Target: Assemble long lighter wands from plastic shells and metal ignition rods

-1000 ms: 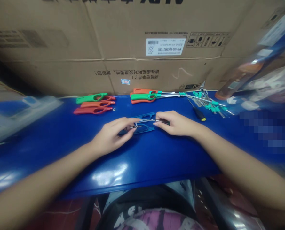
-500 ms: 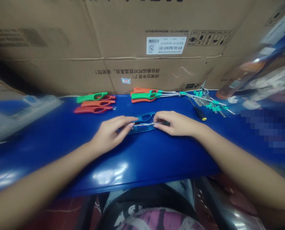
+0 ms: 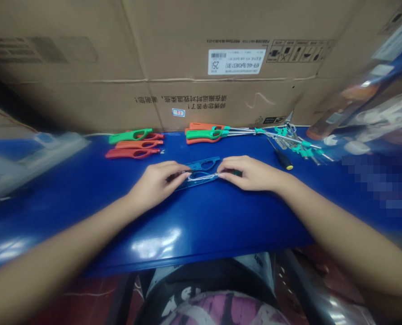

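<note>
Two blue handle shells lie on the blue table between my hands: a rear handle shell [image 3: 205, 163] and a front handle shell [image 3: 205, 180], each with a trigger opening. My left hand [image 3: 158, 183] pinches one end of thin white wires [image 3: 201, 178] together with a small dark piece, over the left part of the shells. At the shells' right end, the thumb and fingers of my right hand [image 3: 251, 174] close on the other end of the wires. Something dark green shows under the right palm; its shape is mostly hidden. Between the hands the wires bow over the front shell.
Green, orange and red lighter handles [image 3: 136, 144] lie at the back left. Lighters with metal tubes [image 3: 205, 134] are stacked at back centre. Right of them are metal rods with teal fittings [image 3: 300, 146] and a black screwdriver [image 3: 282, 159]. A cardboard wall [image 3: 102, 99] stands behind.
The wires, close together before, now spread into a loop above the front shell. My left fingers have moved slightly left; my right hand stays nearly in place.
</note>
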The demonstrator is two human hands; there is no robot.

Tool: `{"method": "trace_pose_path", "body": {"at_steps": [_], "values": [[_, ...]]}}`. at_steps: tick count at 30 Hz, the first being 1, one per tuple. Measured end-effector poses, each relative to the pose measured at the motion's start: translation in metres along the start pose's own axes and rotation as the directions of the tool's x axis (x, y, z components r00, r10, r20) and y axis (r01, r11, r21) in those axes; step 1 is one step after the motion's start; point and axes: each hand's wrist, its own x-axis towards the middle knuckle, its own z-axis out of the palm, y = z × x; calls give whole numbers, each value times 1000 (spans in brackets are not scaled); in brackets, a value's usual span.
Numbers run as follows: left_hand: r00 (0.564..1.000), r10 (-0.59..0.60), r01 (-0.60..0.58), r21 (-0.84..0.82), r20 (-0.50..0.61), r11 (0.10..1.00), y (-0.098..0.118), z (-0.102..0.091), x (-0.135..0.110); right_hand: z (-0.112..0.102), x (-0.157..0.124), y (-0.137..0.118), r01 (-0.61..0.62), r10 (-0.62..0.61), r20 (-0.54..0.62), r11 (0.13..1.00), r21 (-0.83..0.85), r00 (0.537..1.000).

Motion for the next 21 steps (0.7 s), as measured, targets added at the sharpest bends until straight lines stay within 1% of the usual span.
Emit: {"method": "trace_pose_path", "body": {"at_steps": [5,10,21], "values": [[1000,-5,5,-2,-8,1000,2,0,-1,-1,0,-2,-29,29,-15,1000,3,999],[1000,6,-6,8,-17,1000,2,0,-1,0,0,-1,33,-32,-9,999,40,999],[999,33,-33,19,-12,999,3,-1,-1,-1,0,0,50,-52,24,996,68,998]]}}
